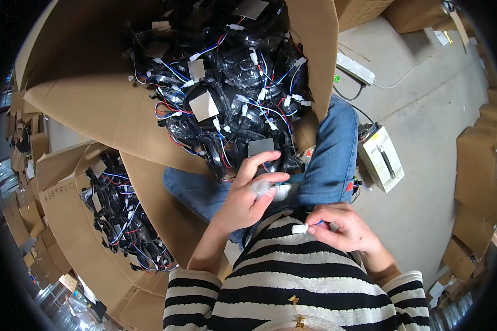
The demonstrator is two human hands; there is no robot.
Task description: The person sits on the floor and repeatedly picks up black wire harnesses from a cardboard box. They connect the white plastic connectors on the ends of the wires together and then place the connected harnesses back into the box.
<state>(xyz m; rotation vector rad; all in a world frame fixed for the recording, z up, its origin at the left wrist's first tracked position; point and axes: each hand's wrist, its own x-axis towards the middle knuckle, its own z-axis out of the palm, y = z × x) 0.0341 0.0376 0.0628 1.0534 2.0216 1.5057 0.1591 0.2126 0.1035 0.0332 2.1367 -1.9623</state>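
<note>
My right hand [342, 227] is closed in front of my striped top, thumb and fingers pinching a white plug connector [300, 228] with a bit of blue wire. Farther forward and to the left is my left hand [247, 193], its index finger stretched out. A small translucent whitish piece [260, 187] lies between its thumb and fingers; its kind is unclear. Just beyond that hand, a large cardboard box [88, 107] holds many black cable bundles [240, 69] with red, blue and white wires, white connectors and grey square plates [204, 106].
A second cardboard box [61, 204] with similar black cable bundles [121, 209] stands at the left. On the floor at the right are a cream-coloured metal unit [382, 159] with a black handle and a white power strip [355, 69]. Cardboard boxes [477, 165] line the right side.
</note>
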